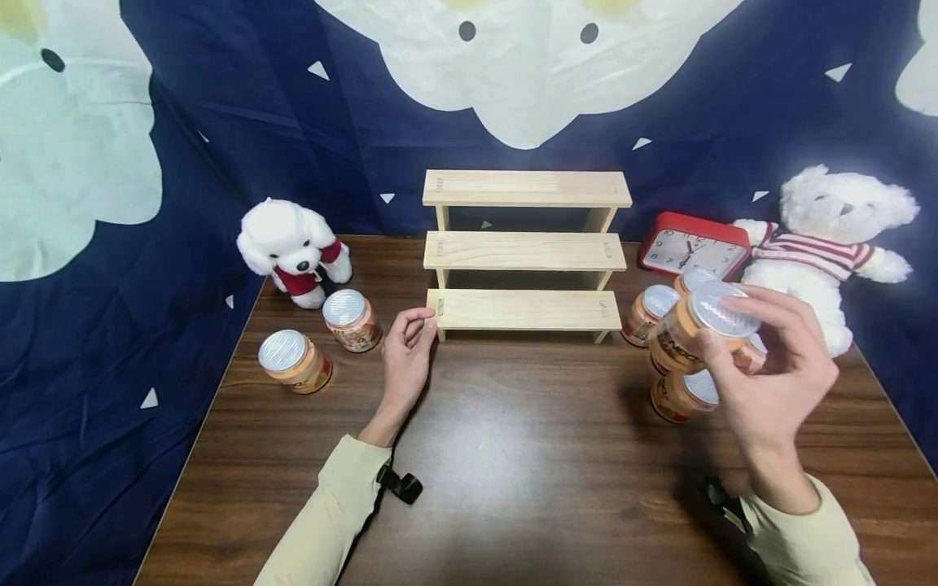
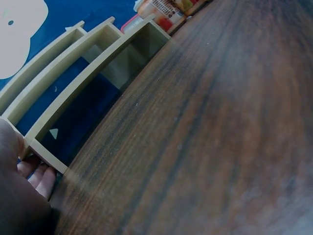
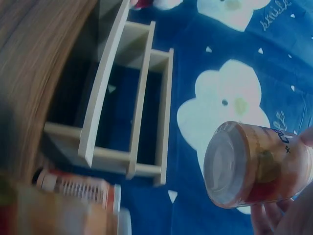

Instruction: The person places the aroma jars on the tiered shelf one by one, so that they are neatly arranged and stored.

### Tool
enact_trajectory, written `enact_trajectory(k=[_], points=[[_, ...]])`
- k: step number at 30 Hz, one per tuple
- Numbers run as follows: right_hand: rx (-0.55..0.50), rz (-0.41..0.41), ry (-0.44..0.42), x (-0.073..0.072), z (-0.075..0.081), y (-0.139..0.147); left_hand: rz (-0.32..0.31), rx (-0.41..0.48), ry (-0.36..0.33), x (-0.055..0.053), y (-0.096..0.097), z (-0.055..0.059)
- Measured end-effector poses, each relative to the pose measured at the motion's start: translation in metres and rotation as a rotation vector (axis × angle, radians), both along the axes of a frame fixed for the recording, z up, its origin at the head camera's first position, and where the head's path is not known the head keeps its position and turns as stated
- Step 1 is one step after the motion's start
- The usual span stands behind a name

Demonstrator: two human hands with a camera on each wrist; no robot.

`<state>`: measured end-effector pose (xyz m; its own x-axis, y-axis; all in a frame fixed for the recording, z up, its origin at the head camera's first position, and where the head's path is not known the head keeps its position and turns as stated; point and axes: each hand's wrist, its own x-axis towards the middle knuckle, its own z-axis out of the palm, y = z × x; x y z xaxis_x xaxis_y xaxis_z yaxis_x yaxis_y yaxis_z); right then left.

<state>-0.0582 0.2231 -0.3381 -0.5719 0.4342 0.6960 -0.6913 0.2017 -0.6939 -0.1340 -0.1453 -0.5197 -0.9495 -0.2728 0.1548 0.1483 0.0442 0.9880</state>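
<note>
My right hand grips an orange jar with a clear ribbed lid, raised over a group of similar jars. In the right wrist view the held jar shows its pale round base, with fingers wrapped along its far end. At the left end of a three-tier wooden display stand, my left hand holds the lowest tier's corner. The left wrist view shows its fingers beside the stand's side board. Below and around the lifted jar stand several jars, including a front one, partly hidden by it.
Two more jars, one nearer and one farther, stand left of the stand, before a white plush dog. A red alarm clock and a white teddy bear sit at the back right. Dark cloth hangs behind the table.
</note>
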Motion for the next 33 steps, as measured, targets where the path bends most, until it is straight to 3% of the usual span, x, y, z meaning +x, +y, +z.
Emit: enact_trajectory(k=[2, 4, 10, 13, 17, 21, 24, 28, 33], points=[[0.032, 0.009, -0.021, -0.002, 0.001, -0.006, 0.007, 0.008, -0.008, 0.007, 0.005, 0.015], [0.049, 0.023, -0.032, -0.004, 0.001, -0.013, 0.012, 0.015, -0.002, 0.01, 0.008, 0.023], [0.1, 0.05, -0.062, -0.013, -0.003, -0.026, 0.013, 0.043, 0.022, -0.002, 0.0, -0.005], [0.119, 0.072, -0.075, -0.019, -0.005, -0.031, 0.006, 0.034, 0.031, 0.0, 0.003, 0.0], [0.158, 0.09, -0.09, -0.027, -0.007, -0.033, 0.007, 0.019, 0.043, 0.007, 0.008, 0.018], [0.218, 0.074, -0.107, -0.037, -0.009, -0.037, 0.011, 0.012, 0.013, 0.011, 0.01, 0.027], [0.251, 0.066, -0.114, -0.045, -0.01, -0.041, 0.026, -0.001, 0.006, 0.01, 0.009, 0.024], [0.257, 0.083, -0.124, -0.053, -0.008, -0.051, 0.041, -0.007, -0.008, 0.006, 0.004, 0.013], [0.222, 0.144, -0.13, -0.063, -0.006, -0.064, 0.017, 0.017, 0.02, 0.001, 0.001, 0.0]])
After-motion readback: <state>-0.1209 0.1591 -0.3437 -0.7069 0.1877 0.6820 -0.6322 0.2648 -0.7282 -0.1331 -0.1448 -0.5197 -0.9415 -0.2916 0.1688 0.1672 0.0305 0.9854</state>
